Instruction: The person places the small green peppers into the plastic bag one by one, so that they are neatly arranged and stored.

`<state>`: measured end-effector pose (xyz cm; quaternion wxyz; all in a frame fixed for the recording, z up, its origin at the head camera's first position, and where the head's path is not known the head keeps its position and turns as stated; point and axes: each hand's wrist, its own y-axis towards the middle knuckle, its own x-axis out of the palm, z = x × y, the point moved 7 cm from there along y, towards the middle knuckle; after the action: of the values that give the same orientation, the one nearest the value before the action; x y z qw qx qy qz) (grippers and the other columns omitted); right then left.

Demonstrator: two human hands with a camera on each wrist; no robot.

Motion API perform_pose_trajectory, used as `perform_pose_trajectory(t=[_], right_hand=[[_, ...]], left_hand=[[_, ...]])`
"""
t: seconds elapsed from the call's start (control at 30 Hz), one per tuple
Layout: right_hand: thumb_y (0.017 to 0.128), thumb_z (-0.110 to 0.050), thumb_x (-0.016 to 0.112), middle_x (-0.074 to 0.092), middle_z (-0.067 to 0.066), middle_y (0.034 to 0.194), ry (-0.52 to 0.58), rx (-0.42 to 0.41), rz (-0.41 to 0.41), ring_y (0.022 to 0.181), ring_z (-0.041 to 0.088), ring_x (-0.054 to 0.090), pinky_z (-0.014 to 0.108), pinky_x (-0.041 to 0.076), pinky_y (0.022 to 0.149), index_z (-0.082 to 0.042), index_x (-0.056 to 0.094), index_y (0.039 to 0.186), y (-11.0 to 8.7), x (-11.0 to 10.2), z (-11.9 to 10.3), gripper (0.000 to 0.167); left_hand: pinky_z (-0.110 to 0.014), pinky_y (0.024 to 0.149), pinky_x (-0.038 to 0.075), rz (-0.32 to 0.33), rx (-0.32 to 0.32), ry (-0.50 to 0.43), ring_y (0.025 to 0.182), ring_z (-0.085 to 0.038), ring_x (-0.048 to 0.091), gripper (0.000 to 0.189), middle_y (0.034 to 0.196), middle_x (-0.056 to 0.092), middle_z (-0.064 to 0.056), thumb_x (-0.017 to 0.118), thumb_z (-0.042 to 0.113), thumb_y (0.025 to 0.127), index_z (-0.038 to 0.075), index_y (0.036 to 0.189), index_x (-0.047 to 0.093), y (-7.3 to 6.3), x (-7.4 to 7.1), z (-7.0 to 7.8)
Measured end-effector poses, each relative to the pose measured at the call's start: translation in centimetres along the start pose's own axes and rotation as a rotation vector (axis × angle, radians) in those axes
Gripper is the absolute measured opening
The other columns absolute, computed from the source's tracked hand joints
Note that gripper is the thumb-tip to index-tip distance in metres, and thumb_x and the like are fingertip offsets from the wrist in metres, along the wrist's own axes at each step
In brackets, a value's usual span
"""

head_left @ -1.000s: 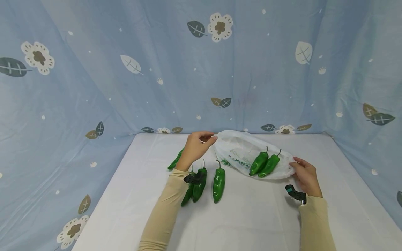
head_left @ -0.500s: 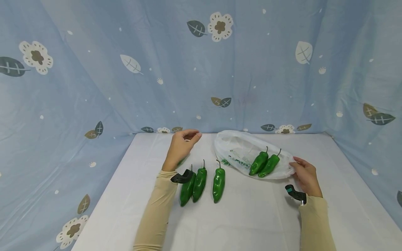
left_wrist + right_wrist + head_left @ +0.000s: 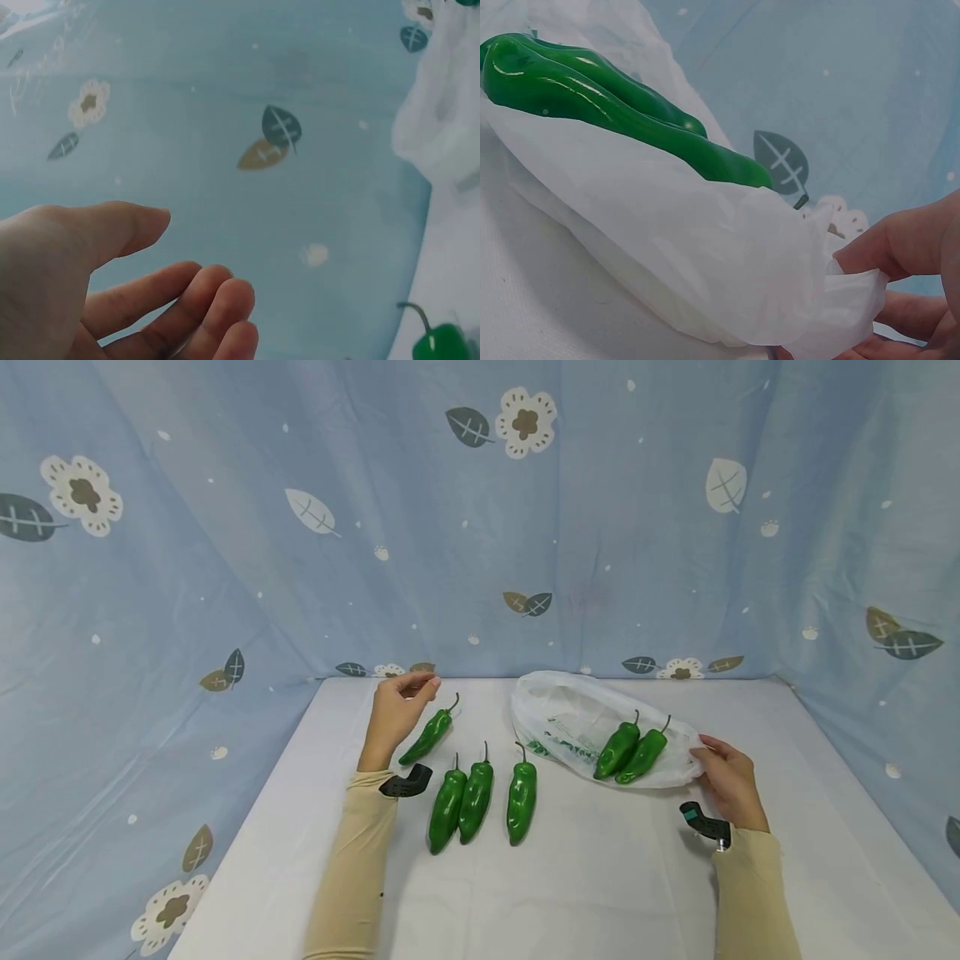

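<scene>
My right hand [image 3: 731, 781] pinches the near right edge of a white plastic bag [image 3: 727, 262] between thumb and fingers. Two long green peppers [image 3: 632, 752] lie side by side on the bag, stems pointing to the back. At the back left, my left hand [image 3: 395, 714] is raised with loosely bent fingers and nothing in them. Just right of it lies a single green pepper [image 3: 429, 735], tilted on the table. In the left wrist view, the thumb and fingertips [image 3: 238, 296] are apart, and a pepper's stem end [image 3: 441, 343] shows at the lower right.
Nearer the front, two green peppers [image 3: 460, 802] lie touching, and another green pepper [image 3: 521, 802] lies a little to their right. The table [image 3: 585, 885] has a white cover. A blue patterned curtain [image 3: 420, 543] rises behind it and along both sides.
My left hand has let go of the bag's left edge and moved left, uncovering the peppers under that arm. The right hand and bag stay in place.
</scene>
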<state>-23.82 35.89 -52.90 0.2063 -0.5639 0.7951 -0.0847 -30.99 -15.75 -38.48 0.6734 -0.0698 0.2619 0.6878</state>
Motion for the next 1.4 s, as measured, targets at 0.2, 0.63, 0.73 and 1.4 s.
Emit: perform_pose_trajectory(t=[0.2,0.63,0.73,1.4], right_hand=[[0.108,-0.026,0.046,0.027,0.021,0.167,0.006,0.003,-0.005,0.127,0.019,0.048,0.006,0.048,0.069,-0.004,0.026,0.164,0.0,0.0,0.0,0.064],[0.108,-0.026,0.047,0.028,0.021,0.166,0.008,0.002,-0.003,0.124,0.019,0.049,0.007,0.048,0.069,-0.003,0.025,0.164,-0.1,0.0,0.0,0.064],[0.108,-0.027,0.045,0.025,0.022,0.168,0.009,0.008,-0.011,0.132,0.024,0.046,0.006,0.048,0.069,-0.004,0.024,0.164,-0.1,0.0,0.0,0.065],[0.108,-0.030,0.047,0.028,0.021,0.167,-0.002,-0.022,-0.010,0.123,0.014,0.050,0.006,0.048,0.071,-0.003,0.025,0.164,0.2,-0.1,0.3,0.065]], left_hand=[[-0.034,0.086,0.058,0.019,-0.085,-0.029,0.103,-0.032,0.072,0.044,0.114,0.075,-0.018,0.067,0.041,0.101,0.008,0.130,0.071,0.0,-0.9,-2.3],[-0.025,0.081,0.054,0.052,-0.224,-0.003,0.108,-0.039,0.070,0.042,0.120,0.074,-0.022,0.066,0.038,0.102,0.005,0.129,0.071,-0.3,-1.3,-6.9],[-0.026,0.080,0.054,0.049,-0.252,0.012,0.109,-0.041,0.070,0.041,0.119,0.074,-0.023,0.066,0.036,0.102,0.005,0.128,0.071,-0.3,-1.1,-8.0],[-0.032,0.080,0.056,-0.032,-0.337,0.103,0.099,-0.032,0.071,0.040,0.115,0.072,-0.021,0.065,0.032,0.102,0.001,0.127,0.071,-1.0,0.5,-12.2]])
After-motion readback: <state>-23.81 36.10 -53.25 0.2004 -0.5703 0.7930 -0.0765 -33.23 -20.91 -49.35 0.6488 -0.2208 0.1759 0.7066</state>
